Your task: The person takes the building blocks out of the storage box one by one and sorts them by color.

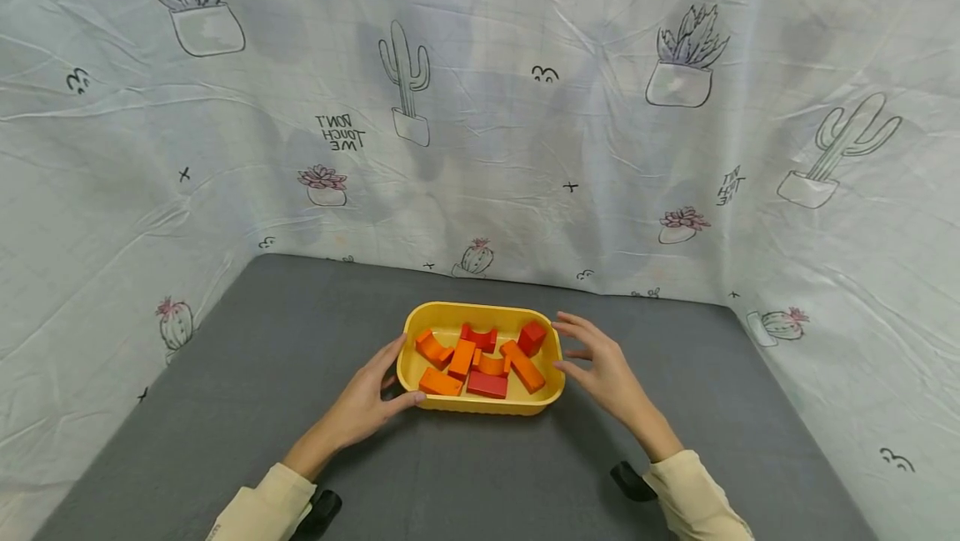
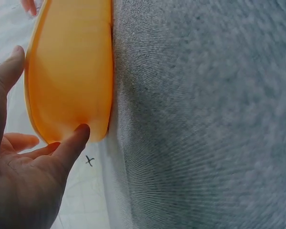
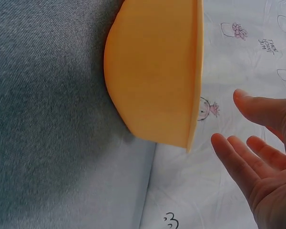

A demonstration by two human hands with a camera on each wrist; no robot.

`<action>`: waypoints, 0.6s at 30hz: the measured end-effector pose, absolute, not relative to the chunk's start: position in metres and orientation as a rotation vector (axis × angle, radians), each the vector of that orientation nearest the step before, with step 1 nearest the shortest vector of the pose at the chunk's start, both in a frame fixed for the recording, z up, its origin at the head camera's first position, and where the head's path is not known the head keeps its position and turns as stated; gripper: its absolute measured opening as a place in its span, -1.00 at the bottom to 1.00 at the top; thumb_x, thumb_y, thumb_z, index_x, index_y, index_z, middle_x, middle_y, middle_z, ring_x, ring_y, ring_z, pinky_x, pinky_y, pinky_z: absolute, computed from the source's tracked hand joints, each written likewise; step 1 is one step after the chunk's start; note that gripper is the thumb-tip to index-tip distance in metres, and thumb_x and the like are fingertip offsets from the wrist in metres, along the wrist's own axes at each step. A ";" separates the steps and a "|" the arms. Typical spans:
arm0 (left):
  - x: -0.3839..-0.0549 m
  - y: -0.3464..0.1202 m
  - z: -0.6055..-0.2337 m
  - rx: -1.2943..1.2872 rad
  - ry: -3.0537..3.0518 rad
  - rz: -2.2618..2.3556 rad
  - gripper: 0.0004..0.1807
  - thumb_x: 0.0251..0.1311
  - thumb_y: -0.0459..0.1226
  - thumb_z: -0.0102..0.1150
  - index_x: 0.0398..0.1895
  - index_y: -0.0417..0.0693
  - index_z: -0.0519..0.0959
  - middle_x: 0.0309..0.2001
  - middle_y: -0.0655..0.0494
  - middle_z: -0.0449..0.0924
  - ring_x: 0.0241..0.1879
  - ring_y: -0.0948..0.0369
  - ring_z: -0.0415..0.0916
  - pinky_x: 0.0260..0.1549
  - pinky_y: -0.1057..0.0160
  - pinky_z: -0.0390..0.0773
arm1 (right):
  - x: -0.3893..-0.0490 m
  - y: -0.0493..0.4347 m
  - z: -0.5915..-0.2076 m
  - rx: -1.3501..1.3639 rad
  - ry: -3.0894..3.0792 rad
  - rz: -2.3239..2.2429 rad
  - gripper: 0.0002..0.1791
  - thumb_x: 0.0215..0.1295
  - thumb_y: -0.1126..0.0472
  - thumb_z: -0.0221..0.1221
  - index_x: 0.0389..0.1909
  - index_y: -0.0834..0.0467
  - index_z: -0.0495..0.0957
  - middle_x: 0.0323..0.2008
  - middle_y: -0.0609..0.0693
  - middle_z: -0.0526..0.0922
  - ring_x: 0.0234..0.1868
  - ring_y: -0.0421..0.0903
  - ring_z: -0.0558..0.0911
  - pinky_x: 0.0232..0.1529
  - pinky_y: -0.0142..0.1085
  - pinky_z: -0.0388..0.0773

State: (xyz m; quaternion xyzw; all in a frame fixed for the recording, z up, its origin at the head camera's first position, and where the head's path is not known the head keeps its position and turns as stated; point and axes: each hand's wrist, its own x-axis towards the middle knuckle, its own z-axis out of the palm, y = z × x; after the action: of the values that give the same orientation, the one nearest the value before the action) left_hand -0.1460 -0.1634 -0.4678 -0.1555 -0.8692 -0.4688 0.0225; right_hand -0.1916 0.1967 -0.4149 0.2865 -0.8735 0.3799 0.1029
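A yellow oval tub (image 1: 480, 406) stands upright on the grey table. In it lie several toy blocks: a red arch-cut block (image 1: 480, 339), a red block (image 1: 487, 385), another red block (image 1: 532, 338), an orange bar (image 1: 522, 367) and more orange pieces, some with curved cutouts. My left hand (image 1: 360, 403) spans the tub's left end, thumb by the near rim; in the left wrist view, its fairly straight fingers (image 2: 78, 136) touch the tub's end wall. Beside the right end my right hand (image 1: 607, 370) is spread, holding nothing; the right wrist view shows its fingertips apart from the rim.
A grey cloth-like surface (image 1: 480, 474) covers the table. Behind it and along both sides hangs a white curtain (image 1: 495, 141) printed with potted cacti. Dark bands (image 1: 632, 481) sit at both sleeve cuffs.
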 end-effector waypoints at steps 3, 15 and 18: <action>-0.146 -0.165 -0.466 -0.486 -2.694 -1.462 0.03 0.13 -0.07 0.40 0.53 -0.24 0.02 0.46 -0.25 0.09 0.37 -0.13 0.21 0.12 0.05 0.49 | -0.196 0.191 -0.416 0.852 -2.582 1.150 -0.40 0.04 0.50 0.39 0.18 0.33 0.51 0.31 0.15 0.41 0.15 0.15 0.55 -0.12 -0.18 0.68; -0.147 -0.165 -0.458 -0.515 -2.744 -1.505 0.05 0.15 -0.09 0.39 0.52 -0.34 -0.03 0.47 -0.29 0.04 0.38 -0.15 0.19 0.14 0.05 0.47 | -0.219 0.168 -0.413 0.831 -2.614 1.119 -0.43 0.06 0.46 0.40 0.16 0.33 0.53 0.24 0.18 0.47 0.10 0.15 0.58 -0.15 -0.16 0.68; -0.146 -0.164 -0.457 -0.515 -2.753 -1.520 0.05 0.14 -0.11 0.40 0.52 -0.34 -0.03 0.48 -0.30 0.02 0.38 -0.15 0.19 0.14 0.05 0.47 | -0.221 0.166 -0.416 0.808 -2.646 1.061 -0.45 0.07 0.45 0.40 0.15 0.33 0.54 0.23 0.18 0.48 0.09 0.13 0.59 -0.13 -0.18 0.68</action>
State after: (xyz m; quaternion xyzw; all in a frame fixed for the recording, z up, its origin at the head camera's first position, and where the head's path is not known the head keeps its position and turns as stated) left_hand -0.1464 -0.1637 -0.4566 -0.1617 -0.8637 -0.4769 -0.0226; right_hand -0.2214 0.1663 -0.4161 0.2718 -0.8894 0.3567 0.0892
